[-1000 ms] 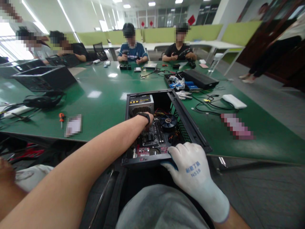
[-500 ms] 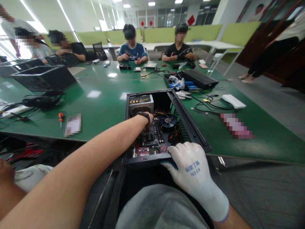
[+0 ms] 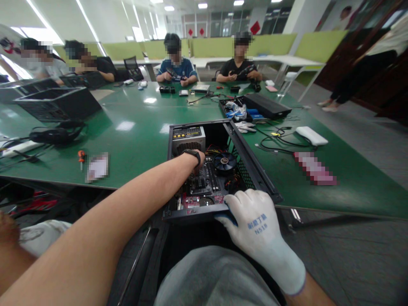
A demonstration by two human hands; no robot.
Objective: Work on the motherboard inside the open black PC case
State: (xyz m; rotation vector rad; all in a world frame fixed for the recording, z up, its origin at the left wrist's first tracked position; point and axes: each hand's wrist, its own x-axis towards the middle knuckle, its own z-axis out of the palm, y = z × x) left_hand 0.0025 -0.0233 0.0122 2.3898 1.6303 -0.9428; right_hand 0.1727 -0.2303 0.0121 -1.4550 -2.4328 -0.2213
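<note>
A black computer case (image 3: 255,170) lies on its side in front of me with its interior exposed. My right hand (image 3: 250,212), in a white glove with blue print, is closed around the case's near edge. Bare and with a dark band at the wrist, my left hand (image 3: 200,160) reaches inside, between the power supply (image 3: 191,135) and the motherboard (image 3: 204,185). Its fingers are mostly hidden, so what they touch cannot be made out. A round cooling fan (image 3: 225,161) sits just to its right, near some coloured wires.
The green table (image 3: 134,140) holds an orange screwdriver (image 3: 81,157), a headset (image 3: 57,132), another case (image 3: 60,104) and a black tray (image 3: 228,108) with gloves. A white box (image 3: 311,136) and cables lie at right. Several people sit around the table.
My hands and the case stay almost still. At the far left, a standing person has shifted mostly out of view.
</note>
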